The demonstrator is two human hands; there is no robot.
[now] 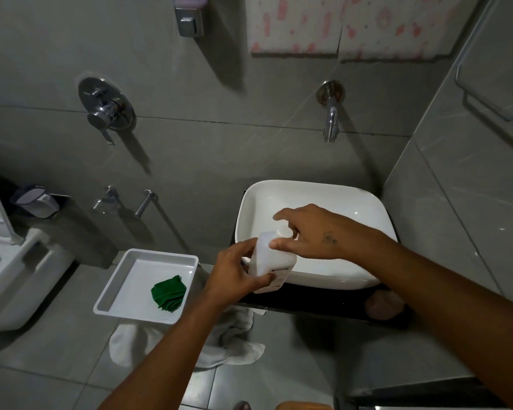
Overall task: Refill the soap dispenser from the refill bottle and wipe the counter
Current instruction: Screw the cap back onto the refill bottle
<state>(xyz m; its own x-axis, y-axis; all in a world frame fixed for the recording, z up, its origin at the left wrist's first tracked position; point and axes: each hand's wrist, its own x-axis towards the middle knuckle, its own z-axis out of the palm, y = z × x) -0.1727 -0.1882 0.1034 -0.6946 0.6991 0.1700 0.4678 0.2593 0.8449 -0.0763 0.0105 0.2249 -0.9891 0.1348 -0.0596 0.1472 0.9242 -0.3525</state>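
Note:
A white refill bottle [271,261] stands tilted at the front left rim of the white basin [353,199]. My left hand [236,272] grips the bottle's body from the left. My right hand [308,232] is over its top, with thumb and fingers closed around the white cap [284,232]. High on the wall hangs a soap dispenser [189,16] with a purple top and chrome body. A folded green cloth [169,292] lies in a white tray [113,291] left of the basin. The dark counter [317,300] runs under the basin.
A wall tap [330,119] juts out above the basin. A mixer valve [105,106] is on the wall to the left. A toilet [9,261] stands at far left. White towels [237,344] lie on the floor below the tray. A pinkish object [384,304] sits on the counter's right.

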